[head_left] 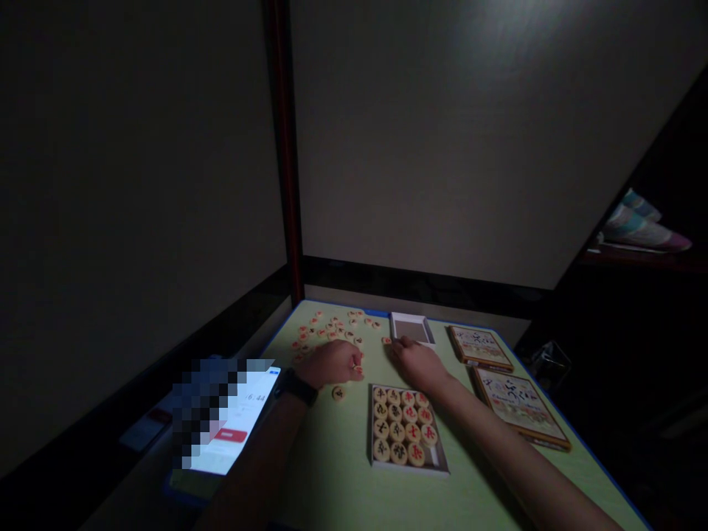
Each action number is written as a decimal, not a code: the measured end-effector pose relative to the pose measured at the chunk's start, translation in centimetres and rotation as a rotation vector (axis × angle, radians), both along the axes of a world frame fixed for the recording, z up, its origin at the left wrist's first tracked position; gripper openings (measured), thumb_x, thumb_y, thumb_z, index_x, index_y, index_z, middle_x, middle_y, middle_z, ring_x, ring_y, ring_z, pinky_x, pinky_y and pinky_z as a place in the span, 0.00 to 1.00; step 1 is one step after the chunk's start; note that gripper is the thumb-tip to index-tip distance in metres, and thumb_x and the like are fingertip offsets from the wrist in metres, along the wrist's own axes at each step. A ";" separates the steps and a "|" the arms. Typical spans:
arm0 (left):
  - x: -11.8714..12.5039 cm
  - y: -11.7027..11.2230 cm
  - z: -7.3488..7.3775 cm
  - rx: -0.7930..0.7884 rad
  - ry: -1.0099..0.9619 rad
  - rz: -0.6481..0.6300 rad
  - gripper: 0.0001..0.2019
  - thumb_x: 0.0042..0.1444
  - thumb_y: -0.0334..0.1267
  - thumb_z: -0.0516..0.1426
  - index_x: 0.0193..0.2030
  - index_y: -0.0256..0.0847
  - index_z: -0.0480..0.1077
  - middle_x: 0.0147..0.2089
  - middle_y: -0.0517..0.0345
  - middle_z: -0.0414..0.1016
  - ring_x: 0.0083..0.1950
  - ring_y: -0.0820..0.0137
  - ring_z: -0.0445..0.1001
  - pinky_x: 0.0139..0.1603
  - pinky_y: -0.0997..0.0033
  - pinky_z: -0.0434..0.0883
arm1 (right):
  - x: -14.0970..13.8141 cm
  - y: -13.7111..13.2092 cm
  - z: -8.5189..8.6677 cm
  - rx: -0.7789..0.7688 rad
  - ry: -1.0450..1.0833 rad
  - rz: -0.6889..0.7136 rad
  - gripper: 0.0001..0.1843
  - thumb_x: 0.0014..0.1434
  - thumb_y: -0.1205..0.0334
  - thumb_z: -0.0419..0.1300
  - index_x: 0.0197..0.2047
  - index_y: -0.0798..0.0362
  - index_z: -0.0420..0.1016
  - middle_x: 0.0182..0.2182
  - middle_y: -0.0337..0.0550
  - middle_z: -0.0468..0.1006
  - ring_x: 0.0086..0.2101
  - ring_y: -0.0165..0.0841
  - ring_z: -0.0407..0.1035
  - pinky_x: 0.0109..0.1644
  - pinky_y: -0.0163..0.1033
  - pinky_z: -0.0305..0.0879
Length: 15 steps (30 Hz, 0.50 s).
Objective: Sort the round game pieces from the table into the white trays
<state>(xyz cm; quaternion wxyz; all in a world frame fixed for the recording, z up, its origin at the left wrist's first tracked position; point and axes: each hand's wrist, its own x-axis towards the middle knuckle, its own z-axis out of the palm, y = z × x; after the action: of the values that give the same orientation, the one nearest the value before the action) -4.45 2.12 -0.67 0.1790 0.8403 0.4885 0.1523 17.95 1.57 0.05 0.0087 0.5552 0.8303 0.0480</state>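
My left hand (332,363), with a dark watch on the wrist, is curled closed over round wooden game pieces near the middle of the green table (332,457). My right hand (417,361) lies beside an empty white box tray (412,328), its fingertips pinched at a single piece (386,341). A white box (406,430) packed with several round pieces marked in red and black sits just in front of both hands. Several loose pieces (332,328) are scattered beyond my left hand. One piece (338,393) lies alone under it.
Two printed box lids (480,346) (520,407) lie along the table's right side. A lit phone (232,428) rests at the left edge. Pale walls and a dark red post (287,147) stand behind the table. Folded cloth (641,225) sits on a shelf to the right.
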 end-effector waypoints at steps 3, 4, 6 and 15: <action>0.2 -0.2 -0.1 0.014 -0.004 0.017 0.08 0.44 0.37 0.62 0.33 0.40 0.74 0.34 0.57 0.77 0.38 0.67 0.73 0.36 0.73 0.63 | 0.7 -0.6 0.2 -0.016 0.019 0.033 0.20 0.63 0.75 0.47 0.55 0.59 0.68 0.48 0.56 0.73 0.42 0.36 0.74 0.44 0.35 0.65; 0.3 -0.2 -0.1 0.030 -0.005 0.016 0.07 0.45 0.36 0.62 0.33 0.40 0.74 0.34 0.57 0.76 0.38 0.66 0.72 0.37 0.72 0.64 | 1.1 -1.0 0.3 -0.018 0.049 0.051 0.18 0.63 0.74 0.47 0.53 0.60 0.69 0.46 0.56 0.73 0.41 0.35 0.73 0.44 0.35 0.65; 0.3 -0.1 -0.4 0.070 -0.008 0.009 0.06 0.46 0.36 0.60 0.32 0.40 0.73 0.34 0.56 0.76 0.38 0.65 0.72 0.38 0.71 0.64 | 2.1 -1.9 0.6 -0.021 0.172 0.105 0.14 0.65 0.72 0.47 0.46 0.60 0.72 0.43 0.54 0.73 0.39 0.34 0.72 0.45 0.35 0.65; 0.3 0.6 -1.3 0.136 -0.002 -0.016 0.05 0.49 0.38 0.58 0.29 0.39 0.70 0.31 0.56 0.73 0.36 0.66 0.71 0.38 0.70 0.63 | 6.2 -8.2 2.4 -0.305 0.834 0.219 0.07 0.57 0.66 0.60 0.39 0.54 0.78 0.39 0.47 0.76 0.37 0.34 0.71 0.40 0.38 0.67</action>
<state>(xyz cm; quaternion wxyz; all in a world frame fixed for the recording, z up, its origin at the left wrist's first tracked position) -4.16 2.74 -1.98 0.1231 0.8544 0.4699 0.1846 24.14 -6.62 2.45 -0.2499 0.4285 0.8141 -0.3019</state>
